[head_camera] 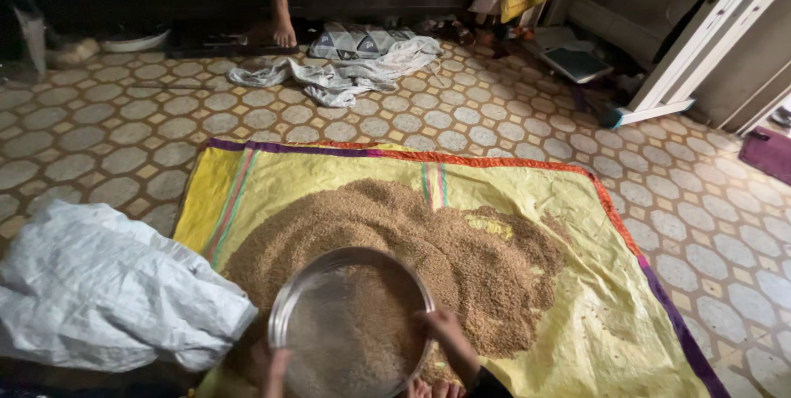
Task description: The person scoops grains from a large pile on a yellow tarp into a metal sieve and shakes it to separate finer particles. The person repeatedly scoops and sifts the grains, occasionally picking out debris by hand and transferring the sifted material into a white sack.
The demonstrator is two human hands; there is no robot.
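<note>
A round steel plate [284,307] with brown grain on it is held low at the frame's bottom. My left hand [272,369] grips its near-left rim. My right hand [449,336] grips its right rim. Under and beyond the plate lies a wide heap of grain [461,250] spread on a yellow cloth [577,299] with a purple and orange border. The cloth lies flat on the tiled floor.
A crumpled white sack [107,291] lies left of the cloth. Farther back, a pile of grey-white clothes [346,72] sits on the patterned tiles [107,130], and another person's bare foot [283,31] stands by a dark cabinet. A white door frame [700,44] leans at right.
</note>
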